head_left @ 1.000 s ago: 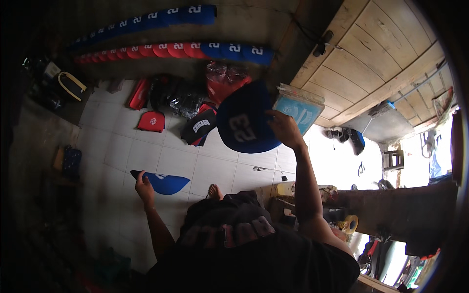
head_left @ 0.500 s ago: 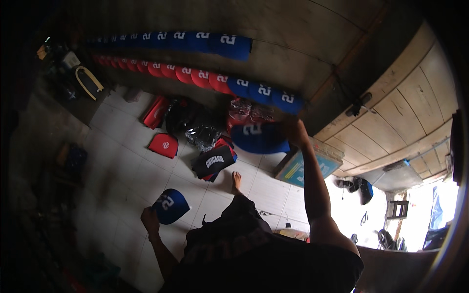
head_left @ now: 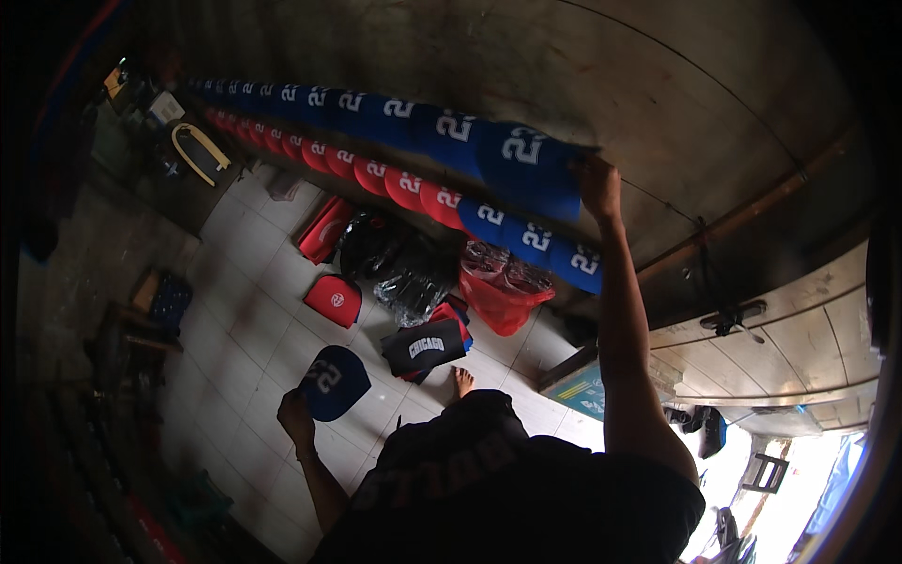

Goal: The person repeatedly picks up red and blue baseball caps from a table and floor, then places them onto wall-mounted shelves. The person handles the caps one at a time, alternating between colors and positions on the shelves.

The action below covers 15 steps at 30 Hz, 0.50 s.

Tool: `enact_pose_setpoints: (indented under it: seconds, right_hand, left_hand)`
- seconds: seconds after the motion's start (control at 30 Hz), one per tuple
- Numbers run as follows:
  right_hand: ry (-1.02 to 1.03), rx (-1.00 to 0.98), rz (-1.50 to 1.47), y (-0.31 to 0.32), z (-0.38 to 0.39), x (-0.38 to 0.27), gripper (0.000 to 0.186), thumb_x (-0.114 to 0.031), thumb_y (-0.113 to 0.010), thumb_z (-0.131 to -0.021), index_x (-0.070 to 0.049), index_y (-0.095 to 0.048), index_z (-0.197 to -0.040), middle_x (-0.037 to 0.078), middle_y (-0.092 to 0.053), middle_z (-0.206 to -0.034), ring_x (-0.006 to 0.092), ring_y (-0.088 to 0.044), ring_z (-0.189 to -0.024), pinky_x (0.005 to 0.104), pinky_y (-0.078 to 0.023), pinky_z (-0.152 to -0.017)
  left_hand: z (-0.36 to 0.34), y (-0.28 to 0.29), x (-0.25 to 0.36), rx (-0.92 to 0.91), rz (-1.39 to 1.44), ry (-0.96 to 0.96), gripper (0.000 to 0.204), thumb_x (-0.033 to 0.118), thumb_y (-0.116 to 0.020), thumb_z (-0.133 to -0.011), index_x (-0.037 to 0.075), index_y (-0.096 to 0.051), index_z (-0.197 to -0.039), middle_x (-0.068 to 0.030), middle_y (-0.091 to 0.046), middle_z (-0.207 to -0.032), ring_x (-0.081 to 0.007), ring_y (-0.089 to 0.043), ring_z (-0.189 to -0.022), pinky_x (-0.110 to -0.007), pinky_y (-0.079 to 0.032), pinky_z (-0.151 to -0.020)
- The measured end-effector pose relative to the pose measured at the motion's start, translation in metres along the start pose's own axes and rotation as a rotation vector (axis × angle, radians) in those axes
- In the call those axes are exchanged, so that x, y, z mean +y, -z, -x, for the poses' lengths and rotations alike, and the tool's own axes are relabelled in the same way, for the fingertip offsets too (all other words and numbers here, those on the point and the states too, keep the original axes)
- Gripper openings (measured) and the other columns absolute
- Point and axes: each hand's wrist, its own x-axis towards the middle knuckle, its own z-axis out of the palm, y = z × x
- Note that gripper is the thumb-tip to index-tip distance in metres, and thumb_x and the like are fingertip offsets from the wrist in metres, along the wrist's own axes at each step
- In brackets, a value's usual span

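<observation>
My right hand [head_left: 599, 193] is raised with fingers closed on the edge of a blue curved fabric panel [head_left: 526, 174] with a white print, at the right end of an upper row of similar blue panels [head_left: 352, 111] along the dark wall. Just below runs a second row [head_left: 371, 179], red along most of its length and blue at the right end. Down at the lower left, my left hand [head_left: 296, 415] grips another blue panel [head_left: 334, 385] with a white print, held over the tiled floor.
On the floor [head_left: 254, 348] lie red pieces [head_left: 331, 303], a dark stack [head_left: 423, 346], black plastic-wrapped goods [head_left: 399, 263] and a red plastic bag [head_left: 498, 296]. My bare foot [head_left: 462, 381] is beside them. A teal box [head_left: 578, 395] stands right, below wooden panelling [head_left: 752, 348]; machinery [head_left: 188, 150] sits upper left.
My right hand has risen with its blue panel to the upper row's end. My left hand still holds its panel, now turned more upright. The view has shifted toward the wall.
</observation>
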Motion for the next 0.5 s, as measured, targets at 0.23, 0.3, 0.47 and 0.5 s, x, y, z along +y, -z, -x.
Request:
enact_pose_setpoints:
  seconds: [0.23, 0.3, 0.47, 0.5]
  right_hand:
    - [-0.289, -0.145, -0.117, -0.018, 0.010, 0.033, 0.056, -0.010, -0.068, -0.080, -0.005, -0.049, -0.132, 0.012, -0.069, -0.075, 0.0182, -0.069, -0.073, 0.0303, -0.051, -0.067]
    - [-0.307, -0.171, -0.091, -0.016, 0.010, 0.036, 0.054, -0.009, -0.068, -0.080, -0.005, -0.050, -0.131, 0.011, -0.070, -0.079, 0.0187, -0.069, -0.074, 0.0306, -0.052, -0.067]
    - [-0.212, 0.271, -0.092, -0.026, 0.050, 0.007, 0.050, -0.002, -0.066, -0.083, -0.003, -0.049, -0.130, 0.011, -0.070, -0.096, 0.0166, -0.068, -0.080, 0.0285, -0.055, -0.069]
    - [-0.224, 0.320, -0.061, -0.035, 0.067, -0.006, 0.048, -0.001, -0.065, -0.083, -0.003, -0.050, -0.129, 0.012, -0.070, -0.099, 0.0176, -0.069, -0.081, 0.0286, -0.055, -0.069]
  left_hand:
    - [-0.023, -0.033, 0.041, -0.057, 0.032, -0.028, 0.024, 0.016, -0.058, -0.086, -0.004, -0.065, -0.099, -0.0189, -0.068, -0.090, -0.0325, -0.066, -0.083, -0.039, -0.050, -0.076]
    - [-0.031, -0.039, 0.052, -0.087, -0.037, -0.028, 0.023, 0.014, -0.058, -0.086, -0.003, -0.065, -0.099, -0.0186, -0.068, -0.091, -0.0322, -0.066, -0.083, -0.039, -0.050, -0.076]
    - [-0.036, -0.035, 0.089, -0.134, 0.084, -0.046, 0.019, 0.011, -0.060, -0.087, -0.003, -0.064, -0.099, -0.0166, -0.068, -0.089, -0.0248, -0.066, -0.081, -0.034, -0.050, -0.075]
    - [-0.035, -0.031, 0.100, -0.144, 0.104, -0.052, 0.018, 0.010, -0.060, -0.087, -0.003, -0.064, -0.099, -0.0162, -0.068, -0.089, -0.0231, -0.065, -0.080, -0.033, -0.050, -0.075]
